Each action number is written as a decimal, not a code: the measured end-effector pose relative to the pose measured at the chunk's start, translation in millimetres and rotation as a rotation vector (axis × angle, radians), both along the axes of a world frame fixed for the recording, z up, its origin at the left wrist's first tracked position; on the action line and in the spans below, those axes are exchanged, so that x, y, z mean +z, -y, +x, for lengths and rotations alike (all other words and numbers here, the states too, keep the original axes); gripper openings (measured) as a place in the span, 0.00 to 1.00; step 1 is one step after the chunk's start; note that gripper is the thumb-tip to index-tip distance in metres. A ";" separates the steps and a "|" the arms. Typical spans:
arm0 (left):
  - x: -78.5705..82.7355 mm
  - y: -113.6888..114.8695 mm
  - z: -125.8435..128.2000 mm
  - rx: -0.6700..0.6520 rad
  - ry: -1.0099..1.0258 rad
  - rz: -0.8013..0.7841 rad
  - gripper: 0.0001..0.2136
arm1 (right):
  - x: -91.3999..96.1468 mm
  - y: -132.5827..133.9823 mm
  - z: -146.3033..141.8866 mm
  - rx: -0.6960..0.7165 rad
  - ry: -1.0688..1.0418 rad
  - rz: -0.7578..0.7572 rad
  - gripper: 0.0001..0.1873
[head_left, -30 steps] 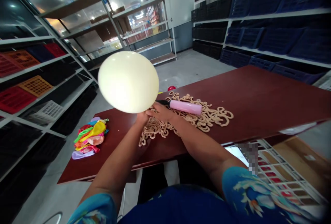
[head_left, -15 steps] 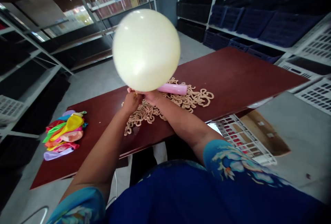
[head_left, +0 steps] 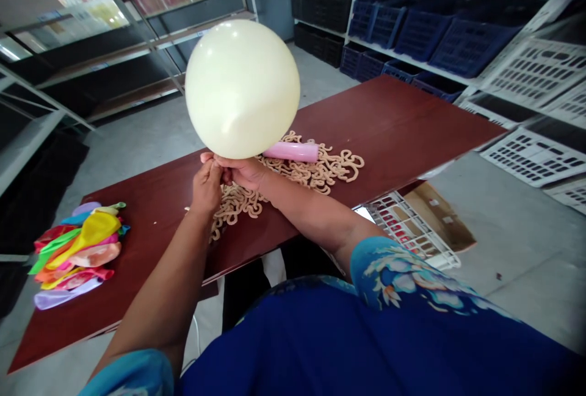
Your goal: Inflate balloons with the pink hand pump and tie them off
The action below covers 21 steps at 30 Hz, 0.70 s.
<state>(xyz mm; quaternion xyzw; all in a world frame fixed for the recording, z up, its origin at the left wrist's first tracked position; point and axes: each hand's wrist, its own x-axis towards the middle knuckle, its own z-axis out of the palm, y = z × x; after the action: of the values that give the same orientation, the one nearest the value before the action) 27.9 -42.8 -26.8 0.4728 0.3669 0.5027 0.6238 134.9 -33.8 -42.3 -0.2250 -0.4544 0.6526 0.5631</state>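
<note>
A large, inflated pale yellow balloon [head_left: 242,88] is held up over the far side of the table. At its underside my left hand [head_left: 208,185] is closed, the fingers pinched at the balloon's neck, which is mostly hidden. My right hand [head_left: 245,171] is closed there too, pressed up against the balloon's base and meeting the left. Beyond the right wrist a pink cylinder [head_left: 293,151] rests on a heap of beige, curly, squiggle-shaped pieces [head_left: 339,167]. The heap spreads beneath both hands.
Deflated balloons in many colours [head_left: 82,249] lie piled on the left of the dark red table [head_left: 389,121]. A white plastic basket [head_left: 416,231] and a cardboard box [head_left: 439,219] are below its near edge. Shelves with blue crates [head_left: 421,42] stand behind, white crates [head_left: 540,152] at right.
The whole scene has shifted left in view as the camera turned right. Both hands stay at the balloon's base, with the left hand's fingers now more upright against the neck.
</note>
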 end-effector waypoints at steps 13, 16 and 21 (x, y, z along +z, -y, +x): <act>-3.7 -57.6 -70.1 0.098 0.611 -0.183 0.12 | -18.4 -12.0 17.3 -0.630 0.902 0.290 0.09; -18.2 -64.9 -75.6 0.112 0.639 -0.172 0.12 | -22.0 -9.9 13.4 -0.511 1.151 0.456 0.08; -26.3 -67.5 -73.3 0.095 0.660 -0.159 0.10 | -30.3 -10.9 2.9 -0.316 1.346 0.757 0.15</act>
<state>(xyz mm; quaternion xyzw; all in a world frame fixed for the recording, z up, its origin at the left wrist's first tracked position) -45.4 24.7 -53.1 0.2171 0.2050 0.6270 0.7195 137.8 -22.8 -72.6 -0.4266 -0.8515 0.0889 0.2915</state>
